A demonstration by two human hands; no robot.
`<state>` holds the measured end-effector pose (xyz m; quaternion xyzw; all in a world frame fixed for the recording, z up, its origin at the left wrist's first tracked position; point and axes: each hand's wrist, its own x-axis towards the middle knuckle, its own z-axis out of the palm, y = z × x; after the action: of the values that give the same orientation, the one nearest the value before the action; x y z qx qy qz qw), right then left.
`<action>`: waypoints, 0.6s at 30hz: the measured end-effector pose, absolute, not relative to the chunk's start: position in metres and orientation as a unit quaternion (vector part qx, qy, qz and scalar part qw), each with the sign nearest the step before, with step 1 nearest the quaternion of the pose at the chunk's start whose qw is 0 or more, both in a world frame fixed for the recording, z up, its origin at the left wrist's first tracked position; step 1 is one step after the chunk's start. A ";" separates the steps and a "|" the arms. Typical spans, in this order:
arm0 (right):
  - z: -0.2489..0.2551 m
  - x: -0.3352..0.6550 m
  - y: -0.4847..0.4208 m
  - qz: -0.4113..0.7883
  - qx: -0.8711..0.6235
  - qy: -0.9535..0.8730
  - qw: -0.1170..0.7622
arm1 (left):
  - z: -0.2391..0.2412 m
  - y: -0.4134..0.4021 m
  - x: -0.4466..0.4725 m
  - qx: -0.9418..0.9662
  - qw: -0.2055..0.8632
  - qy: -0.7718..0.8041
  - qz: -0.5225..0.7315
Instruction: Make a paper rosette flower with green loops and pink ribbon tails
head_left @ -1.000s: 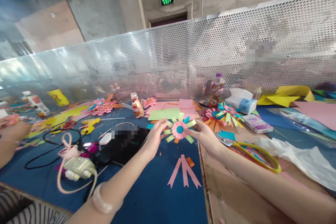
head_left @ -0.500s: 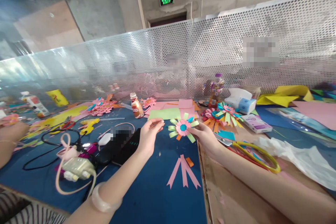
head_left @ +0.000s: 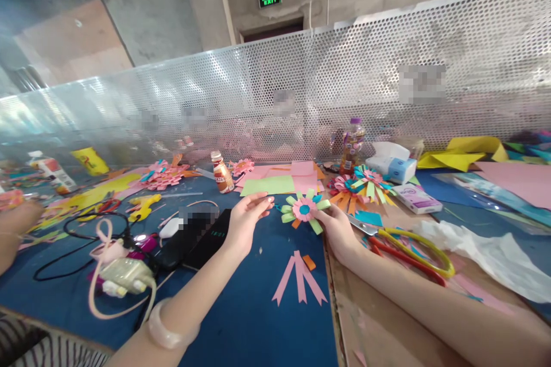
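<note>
Flower (head_left: 305, 210) is facing my feed just off centre, toward five o'clock, its pink petals ringing a teal middle, pale green loops fanning outside, an orange tab poking out at seven o'clock. My right hand (head_left: 340, 226) is pinching its four o'clock edge, thumb in front, arm reaching in from four o'clock. My left hand (head_left: 246, 221) is hovering at nine o'clock from it, fingertips pressing together; whether they are gripping anything, I cannot tell.
</note>
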<state>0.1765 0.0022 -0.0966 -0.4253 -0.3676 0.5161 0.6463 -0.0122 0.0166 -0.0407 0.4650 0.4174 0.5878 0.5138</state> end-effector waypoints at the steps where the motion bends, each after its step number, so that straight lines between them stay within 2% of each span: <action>1: -0.097 0.177 0.002 0.515 -0.426 -0.365 0.648 | -0.041 0.016 -0.012 0.463 0.521 0.416 0.584; 8: -0.096 0.177 0.004 0.521 -0.426 -0.349 0.653 | -0.039 0.010 -0.005 0.448 0.584 0.379 0.561; 14: -0.098 0.178 0.006 0.520 -0.432 -0.343 0.652 | -0.015 0.002 -0.006 0.389 0.729 0.223 0.518; 16: -0.098 0.178 0.007 0.516 -0.433 -0.347 0.652 | 0.006 0.003 -0.028 0.369 0.718 0.182 0.562; 18: -0.098 0.178 0.007 0.510 -0.430 -0.357 0.654 | 0.026 0.007 -0.063 0.360 0.628 0.147 0.674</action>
<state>0.1779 0.0066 -0.0982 -0.4299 -0.3568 0.5103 0.6538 -0.0629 0.0065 0.0255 0.3603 0.1475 0.6742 0.6276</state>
